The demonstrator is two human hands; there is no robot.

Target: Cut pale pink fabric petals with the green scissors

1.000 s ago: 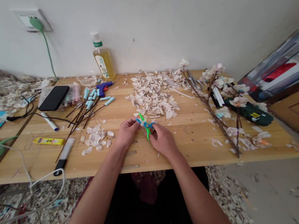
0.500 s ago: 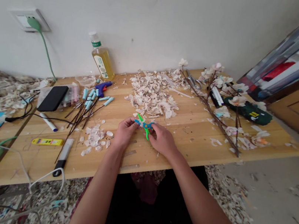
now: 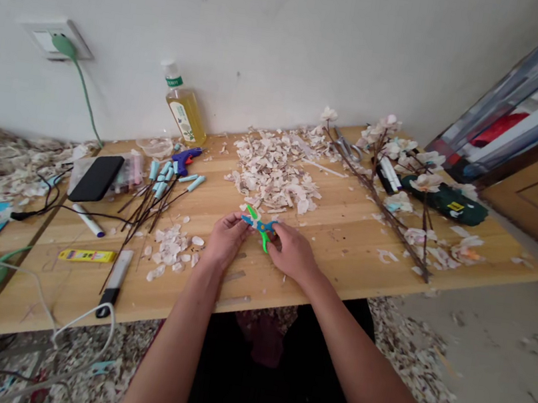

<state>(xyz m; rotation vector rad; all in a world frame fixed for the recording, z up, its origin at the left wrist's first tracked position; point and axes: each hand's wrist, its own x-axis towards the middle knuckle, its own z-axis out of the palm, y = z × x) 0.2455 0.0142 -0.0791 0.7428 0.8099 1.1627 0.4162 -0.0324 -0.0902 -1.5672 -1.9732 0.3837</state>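
Note:
Near the table's front middle, my right hand (image 3: 294, 251) is closed around a small pair of green and blue scissors (image 3: 264, 227), whose blades are apart and point left. My left hand (image 3: 227, 239) pinches a small pale flake (image 3: 254, 222) at the blades; the fingers partly hide it. Just beyond both hands lies a large heap of whitish flakes (image 3: 278, 169). Left of my left hand is a smaller scatter of paler, petal-like pieces (image 3: 171, 245).
Dark stems with light-blue ends (image 3: 157, 188), a blue glue gun (image 3: 185, 159), a black phone (image 3: 96, 178), a yellow box (image 3: 88, 255) and a cutter (image 3: 114, 283) lie left. An oil bottle (image 3: 186, 112) stands behind. Flowering branches (image 3: 376, 194) and grey scissors (image 3: 348, 146) lie right.
The view has shifted very slightly. Both hands and the scissors hold almost the same position, with no clear change in grip.

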